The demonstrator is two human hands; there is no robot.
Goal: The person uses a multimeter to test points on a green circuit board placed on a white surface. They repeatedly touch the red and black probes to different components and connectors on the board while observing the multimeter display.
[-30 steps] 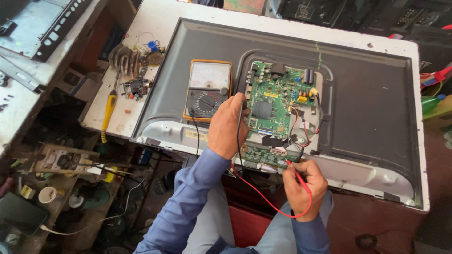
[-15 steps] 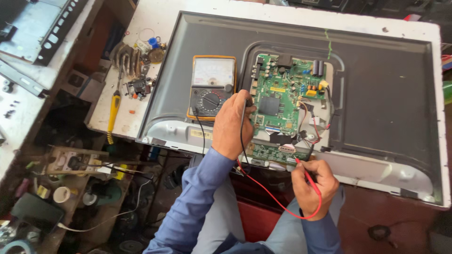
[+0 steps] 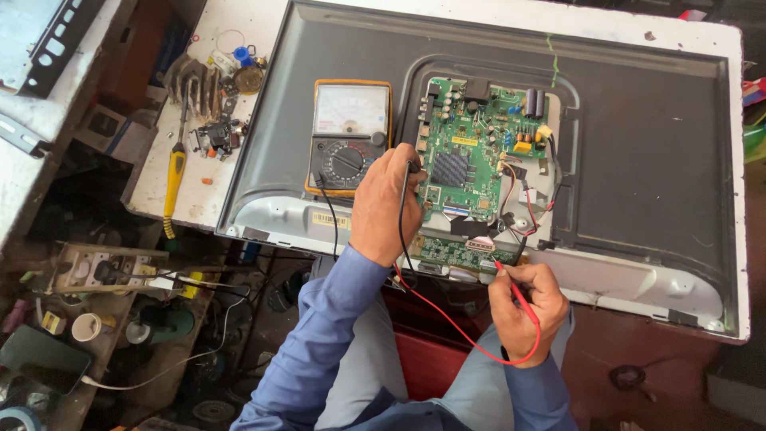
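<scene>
Board: green circuit board (image 3: 471, 164) sits in the recess of the opened TV back panel (image 3: 638, 160), which lies flat on the white bench (image 3: 215, 96).
Left hand: left hand (image 3: 388, 203) closed on the black probe (image 3: 412, 169), tip at the board's left edge.
Right hand: right hand (image 3: 527, 307) pinches the red probe (image 3: 511, 283), tip on the narrow strip board (image 3: 459, 251) below.
Meter: analog multimeter (image 3: 349, 136) lies on the panel just left of the board, leads running to both probes.
Bench left: yellow-handled screwdriver (image 3: 173, 179), loose parts.
</scene>
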